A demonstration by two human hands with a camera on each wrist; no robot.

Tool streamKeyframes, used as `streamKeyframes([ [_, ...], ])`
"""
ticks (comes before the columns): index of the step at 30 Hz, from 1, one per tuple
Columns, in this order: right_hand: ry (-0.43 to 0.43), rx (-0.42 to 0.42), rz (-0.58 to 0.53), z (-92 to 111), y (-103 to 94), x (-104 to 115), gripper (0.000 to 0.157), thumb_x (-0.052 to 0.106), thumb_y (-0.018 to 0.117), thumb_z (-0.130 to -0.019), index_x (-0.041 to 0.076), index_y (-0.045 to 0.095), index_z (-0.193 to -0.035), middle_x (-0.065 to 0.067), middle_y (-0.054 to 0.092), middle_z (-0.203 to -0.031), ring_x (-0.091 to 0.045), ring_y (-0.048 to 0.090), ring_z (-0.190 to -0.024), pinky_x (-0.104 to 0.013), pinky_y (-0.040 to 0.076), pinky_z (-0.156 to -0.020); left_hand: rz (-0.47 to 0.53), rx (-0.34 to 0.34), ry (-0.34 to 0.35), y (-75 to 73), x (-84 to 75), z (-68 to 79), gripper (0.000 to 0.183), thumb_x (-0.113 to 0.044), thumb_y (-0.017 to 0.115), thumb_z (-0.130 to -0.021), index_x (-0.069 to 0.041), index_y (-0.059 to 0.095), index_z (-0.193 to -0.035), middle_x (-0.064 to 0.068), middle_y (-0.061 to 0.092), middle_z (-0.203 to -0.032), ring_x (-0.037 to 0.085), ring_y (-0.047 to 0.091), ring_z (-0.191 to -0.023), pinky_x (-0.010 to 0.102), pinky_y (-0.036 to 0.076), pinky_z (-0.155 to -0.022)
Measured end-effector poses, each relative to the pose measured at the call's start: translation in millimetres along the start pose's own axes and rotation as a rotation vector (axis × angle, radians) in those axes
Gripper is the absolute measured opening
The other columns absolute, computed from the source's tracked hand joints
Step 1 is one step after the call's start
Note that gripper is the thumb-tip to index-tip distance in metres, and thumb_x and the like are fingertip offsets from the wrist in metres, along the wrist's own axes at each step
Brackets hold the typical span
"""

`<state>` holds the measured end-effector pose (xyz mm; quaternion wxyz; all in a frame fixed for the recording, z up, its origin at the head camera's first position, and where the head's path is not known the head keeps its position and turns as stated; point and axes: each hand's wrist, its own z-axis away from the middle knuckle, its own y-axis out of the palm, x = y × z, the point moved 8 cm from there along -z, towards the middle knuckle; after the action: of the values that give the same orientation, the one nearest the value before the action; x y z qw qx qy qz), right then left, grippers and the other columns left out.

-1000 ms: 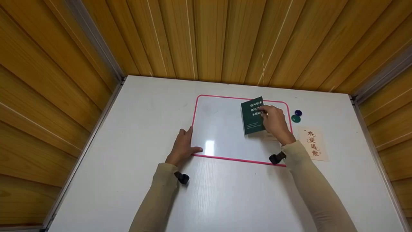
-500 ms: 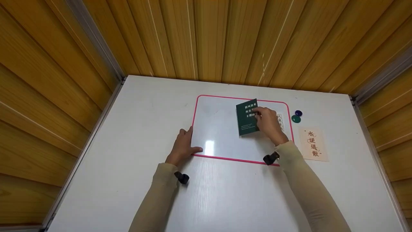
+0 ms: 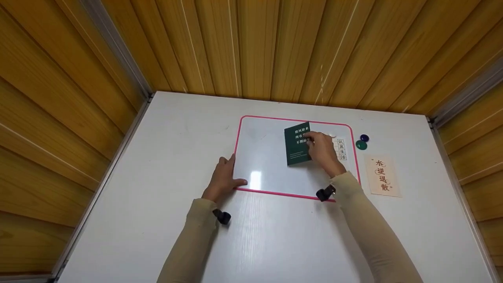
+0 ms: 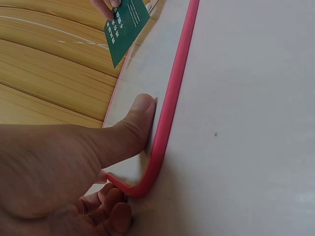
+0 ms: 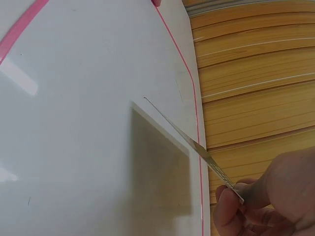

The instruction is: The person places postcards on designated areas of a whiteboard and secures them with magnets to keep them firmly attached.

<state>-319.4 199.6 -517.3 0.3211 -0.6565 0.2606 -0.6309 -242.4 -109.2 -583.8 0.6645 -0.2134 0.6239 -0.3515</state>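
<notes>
A green card [image 3: 297,144] with white lettering is pinched at its right edge by my right hand [image 3: 323,150]. It is held tilted above the whiteboard [image 3: 267,157], and in the right wrist view the card [image 5: 202,150] appears nearly edge-on with its shadow on the board below. My left hand [image 3: 223,179] grips the whiteboard's near left corner. In the left wrist view the thumb of that hand [image 4: 64,162] lies over the pink rim [image 4: 170,103], the other fingers curled at the outer side. A pale card with boxed characters [image 3: 341,149] lies on the board's right side, partly behind my right hand.
A cream card with brown characters [image 3: 382,175] lies on the white table [image 3: 184,129], right of the board. A dark blue round piece [image 3: 364,138] and a green one [image 3: 361,145] sit beside the board's right rim. Wood-panelled walls [image 3: 255,47] enclose the table's back and sides.
My right hand has carried the green card leftward over the whiteboard and slightly toward me, uncovering more of the pale card. My left hand has stayed at the corner.
</notes>
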Motion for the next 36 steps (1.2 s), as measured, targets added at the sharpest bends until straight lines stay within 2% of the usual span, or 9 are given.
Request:
streamKeyframes([
  [5, 0.008, 0.006, 0.005, -1, 3.8, -3, 0.031, -0.003, 0.053, -0.103, -0.003, 0.065, -0.133, -0.024, 0.061, -0.137, -0.036, 0.057, -0.128, -0.053, 0.044, -0.106, 0.013, 0.004, 0.001, 0.1, -1.3, 1.0, 0.107, -0.028, 0.091, -0.079, -0.003, 0.028, -0.161, 0.017, 0.046, -0.124, 0.025, 0.043, -0.099, 0.042, 0.044, -0.095],
  [19, 0.008, 0.012, 0.055, 2, 11.6, -5, 0.03, -0.001, 0.057, -0.1, -0.009, 0.065, -0.129, -0.028, 0.063, -0.131, -0.04, 0.059, -0.124, -0.055, 0.046, -0.102, -0.011, -0.007, 0.005, -1.4, -0.2, -0.4, 0.107, -0.028, 0.092, -0.078, 0.0, 0.029, -0.16, 0.014, 0.046, -0.113, 0.023, 0.04, -0.091, 0.039, 0.041, -0.085],
  [26, 0.106, 0.094, 0.091, 3, 20.7, -12, 0.046, 0.007, 0.068, -0.097, -0.008, 0.057, -0.139, -0.027, 0.056, -0.134, -0.039, 0.053, -0.121, -0.055, 0.043, -0.105, -0.006, -0.005, 0.001, -0.4, 0.6, 0.2, 0.106, -0.028, 0.092, -0.078, -0.001, 0.029, -0.161, 0.013, 0.045, -0.113, 0.023, 0.04, -0.092, 0.038, 0.041, -0.085],
  [36, 0.156, 0.137, 0.143, 9, 30.5, -15, 0.062, 0.019, 0.074, -0.096, -0.005, 0.049, -0.147, -0.027, 0.051, -0.135, -0.039, 0.051, -0.121, -0.057, 0.041, -0.106, -0.014, -0.008, 0.013, -1.9, 1.4, -0.2, 0.106, -0.027, 0.092, -0.078, -0.001, 0.029, -0.16, 0.012, 0.044, -0.109, 0.023, 0.039, -0.09, 0.038, 0.039, -0.082],
])
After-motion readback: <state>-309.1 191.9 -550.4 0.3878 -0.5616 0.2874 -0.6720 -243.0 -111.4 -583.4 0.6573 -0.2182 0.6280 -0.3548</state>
